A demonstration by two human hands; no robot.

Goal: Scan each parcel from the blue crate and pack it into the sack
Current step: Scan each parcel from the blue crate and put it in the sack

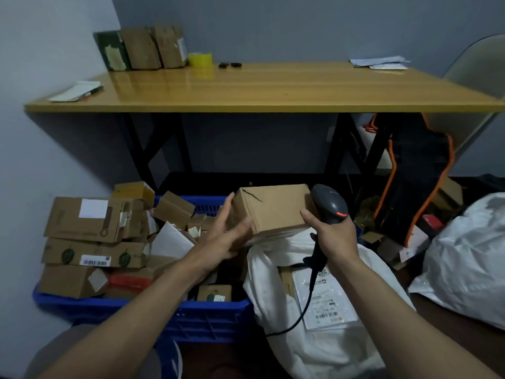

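Observation:
A plain cardboard parcel (273, 210) hangs above the open mouth of the white sack (322, 348). My left hand (228, 236) holds it from the left and underneath, thumb on the left face. My right hand (332, 236) grips the handle of a dark barcode scanner (330, 205), whose head sits against the parcel's right side with a red light showing; the thumb touches the parcel's lower right corner. The blue crate (191, 321) at the left is piled with several cardboard parcels (90, 233). Flat parcels with labels lie inside the sack.
A wooden table (262, 88) stands behind, bearing boxes, yellow tape (200, 60) and papers. A second white sack (470, 258) lies at the right, with a black-and-orange chair (418, 170) and loose cardboard behind it. The scanner's cable trails down over the sack.

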